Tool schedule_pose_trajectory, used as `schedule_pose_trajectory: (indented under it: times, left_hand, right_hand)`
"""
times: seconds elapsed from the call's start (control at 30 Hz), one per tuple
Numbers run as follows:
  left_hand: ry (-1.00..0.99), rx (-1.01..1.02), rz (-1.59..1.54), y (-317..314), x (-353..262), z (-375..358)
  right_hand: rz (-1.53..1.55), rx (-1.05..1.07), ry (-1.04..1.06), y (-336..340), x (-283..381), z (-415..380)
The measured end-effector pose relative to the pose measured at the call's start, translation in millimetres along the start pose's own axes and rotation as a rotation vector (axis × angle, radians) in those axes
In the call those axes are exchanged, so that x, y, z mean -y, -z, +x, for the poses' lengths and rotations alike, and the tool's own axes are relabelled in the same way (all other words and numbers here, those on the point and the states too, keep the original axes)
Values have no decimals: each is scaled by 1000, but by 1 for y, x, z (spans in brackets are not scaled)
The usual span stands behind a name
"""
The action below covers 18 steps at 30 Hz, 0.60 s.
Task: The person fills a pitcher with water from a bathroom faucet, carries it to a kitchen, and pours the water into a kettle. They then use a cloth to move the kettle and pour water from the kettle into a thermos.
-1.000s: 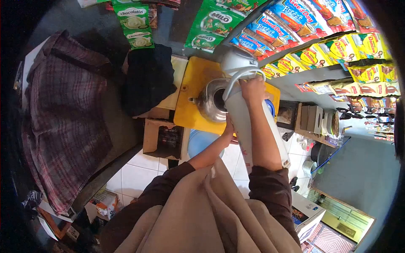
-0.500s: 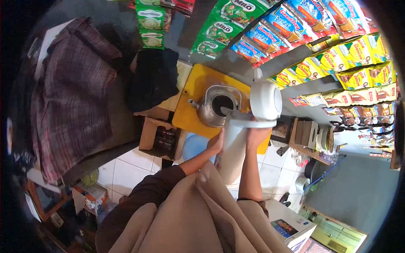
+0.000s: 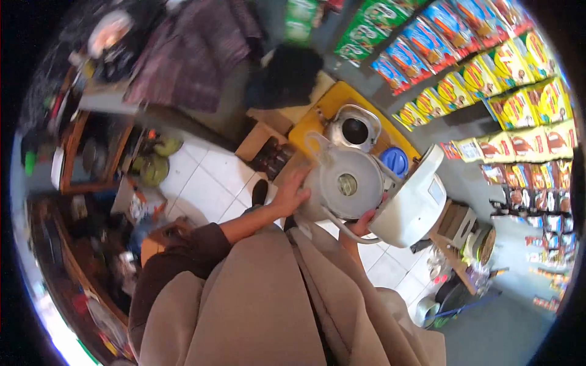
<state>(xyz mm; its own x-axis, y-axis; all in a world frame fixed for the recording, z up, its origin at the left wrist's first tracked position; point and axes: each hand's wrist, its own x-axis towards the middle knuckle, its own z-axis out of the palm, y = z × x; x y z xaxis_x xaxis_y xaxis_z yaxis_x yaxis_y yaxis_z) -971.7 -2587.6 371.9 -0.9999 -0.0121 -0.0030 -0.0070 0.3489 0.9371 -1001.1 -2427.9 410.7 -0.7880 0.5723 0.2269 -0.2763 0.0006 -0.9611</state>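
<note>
A white pump thermos (image 3: 314, 201), its lid (image 3: 410, 207) swung open to the right, is between my hands in front of my body. Its round mouth faces up towards me, with a pale round spot in the middle. My left hand (image 3: 290, 196) presses against the left side of the thermos, thumb apart from the fingers. Under the raised lid, my right hand (image 3: 364, 223) grips the right side near the carrying handle (image 3: 351, 232); part of that hand is hidden. Just beyond the thermos stands a metal kettle (image 3: 342, 116) with its dark opening showing.
The kettle stands on a yellow surface (image 3: 339, 94), with a blue round lid (image 3: 394, 161) nearby. A cardboard box of dark bottles (image 3: 271, 160) is to the left. Strips of drink sachets (image 3: 470, 91) hang at the right. White floor tiles (image 3: 198, 174) show below.
My view has turned, so the surroundings shift and tilt. The thermos has tipped its mouth towards me, with its lid further right. The blue round lid has come into view.
</note>
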Motion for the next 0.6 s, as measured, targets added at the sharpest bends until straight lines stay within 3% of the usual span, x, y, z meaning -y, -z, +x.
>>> schedule_pose_trajectory:
  times: [0.03, 0.13, 0.2, 0.33, 0.6]
  left_hand:
    - [59, 59, -37, 10, 1, -8]
    - [-26, -143, 114, 32, -35, -45]
    - [39, -218, 65, 39, -34, -63]
    - [19, -573, 28, 62, -44, -110]
    - [306, -1034, 213, 127, -26, -195]
  right_hand:
    - [34, 48, 6, -4, 6, -1]
    - [146, 191, 14, -20, 21, -10]
    - [228, 280, 23, -37, 32, -19]
    - [394, 482, 59, -82, 55, -50]
    - [671, 836, 87, -168, 95, -162]
